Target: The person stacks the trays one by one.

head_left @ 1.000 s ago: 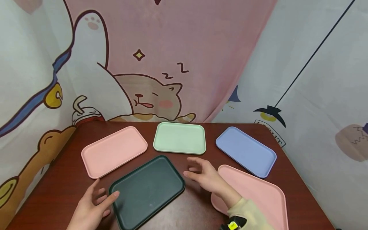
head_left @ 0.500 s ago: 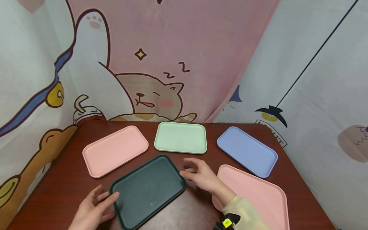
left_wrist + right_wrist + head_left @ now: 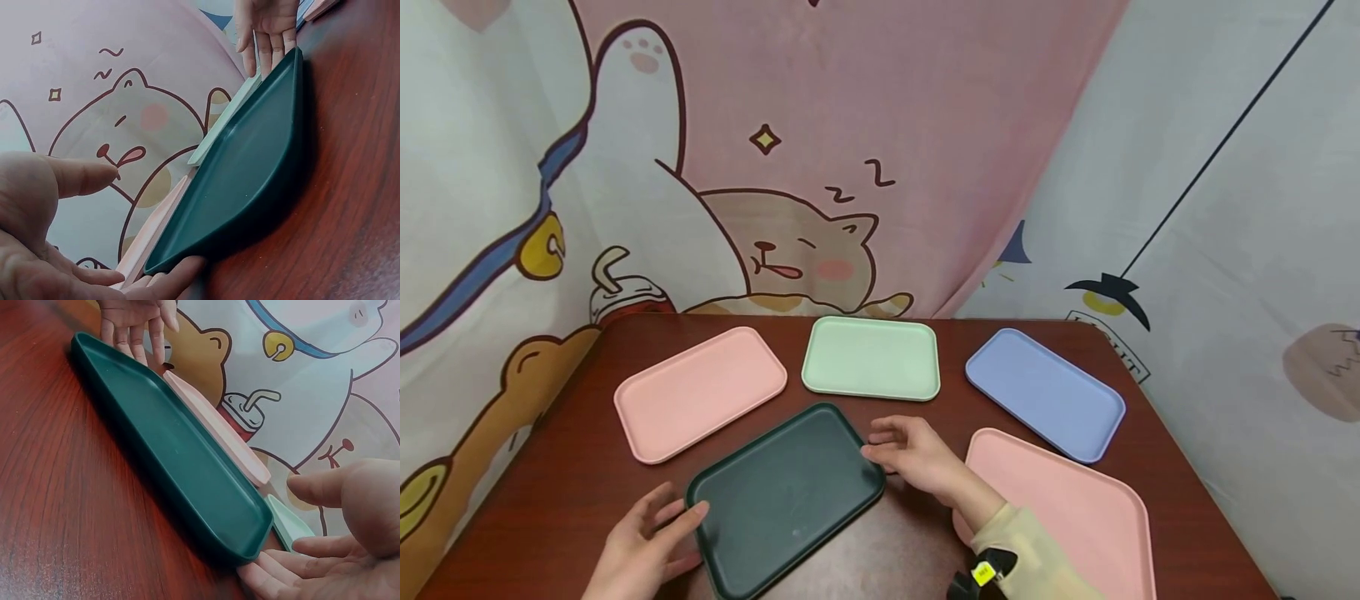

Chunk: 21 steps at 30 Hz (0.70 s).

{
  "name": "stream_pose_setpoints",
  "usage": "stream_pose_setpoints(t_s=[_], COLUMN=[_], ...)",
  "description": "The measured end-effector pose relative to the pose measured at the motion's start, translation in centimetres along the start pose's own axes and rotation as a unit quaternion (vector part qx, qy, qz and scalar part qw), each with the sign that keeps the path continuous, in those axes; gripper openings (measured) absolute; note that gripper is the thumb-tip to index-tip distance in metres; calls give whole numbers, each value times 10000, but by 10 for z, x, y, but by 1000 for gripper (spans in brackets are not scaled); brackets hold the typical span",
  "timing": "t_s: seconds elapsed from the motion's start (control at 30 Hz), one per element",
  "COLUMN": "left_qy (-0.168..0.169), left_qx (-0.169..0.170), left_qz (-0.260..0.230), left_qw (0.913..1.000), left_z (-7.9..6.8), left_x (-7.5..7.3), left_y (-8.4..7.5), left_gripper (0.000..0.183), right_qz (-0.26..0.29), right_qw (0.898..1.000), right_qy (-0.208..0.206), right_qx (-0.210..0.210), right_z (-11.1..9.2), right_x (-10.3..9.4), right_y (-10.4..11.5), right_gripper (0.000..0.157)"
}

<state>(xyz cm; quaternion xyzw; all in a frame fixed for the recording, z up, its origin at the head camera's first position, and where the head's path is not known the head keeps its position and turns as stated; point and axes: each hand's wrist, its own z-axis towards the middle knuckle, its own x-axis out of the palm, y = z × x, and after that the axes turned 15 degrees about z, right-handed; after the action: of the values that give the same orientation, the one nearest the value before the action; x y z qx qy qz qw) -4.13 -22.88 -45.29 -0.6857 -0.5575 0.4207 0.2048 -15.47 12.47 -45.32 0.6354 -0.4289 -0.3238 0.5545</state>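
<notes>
A dark green rectangular tray [image 3: 786, 500] lies at a slant on the near middle of the table. At its left end is my left hand [image 3: 643, 542], fingertips right at the rim and thumb lifted apart from it. On the opposite end, my right hand [image 3: 917, 458] has its fingertips at the edge. The right wrist view shows those fingers [image 3: 269, 572] low against the tray's corner, with the thumb [image 3: 319, 489] raised away. From the left wrist, the left fingers [image 3: 181, 275] reach under the near rim. Neither hand pinches the tray.
Behind the green tray lie a pink tray [image 3: 700, 396] at left, a mint green tray [image 3: 871, 358] at the back and a blue tray [image 3: 1045, 396] at right. A larger pink tray [image 3: 1075, 517] sits partly under the right forearm. A printed curtain [image 3: 962, 150] hangs behind the table [image 3: 535, 517].
My right hand has moved left, from beside the green tray to its right edge. The left hand has drawn its fingers in closer to the left rim. The trays have stayed in place.
</notes>
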Motion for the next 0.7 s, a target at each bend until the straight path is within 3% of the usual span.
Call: stream_pose_setpoints(t_s=[0.5,0.7], left_qy=[-43,31], left_qx=[206,124], left_qz=[-59,-168], left_qw=[9998,9998], left_z=[5,5], left_x=[0,-4], left_y=[5,7], left_gripper=[106,102], right_qz=[-24,79], right_qw=[9998,9995], right_qy=[-40,13], right_qx=[190,316], right_z=[3,2], right_x=[0,-1], right_y=[0,1], right_gripper=[53,52])
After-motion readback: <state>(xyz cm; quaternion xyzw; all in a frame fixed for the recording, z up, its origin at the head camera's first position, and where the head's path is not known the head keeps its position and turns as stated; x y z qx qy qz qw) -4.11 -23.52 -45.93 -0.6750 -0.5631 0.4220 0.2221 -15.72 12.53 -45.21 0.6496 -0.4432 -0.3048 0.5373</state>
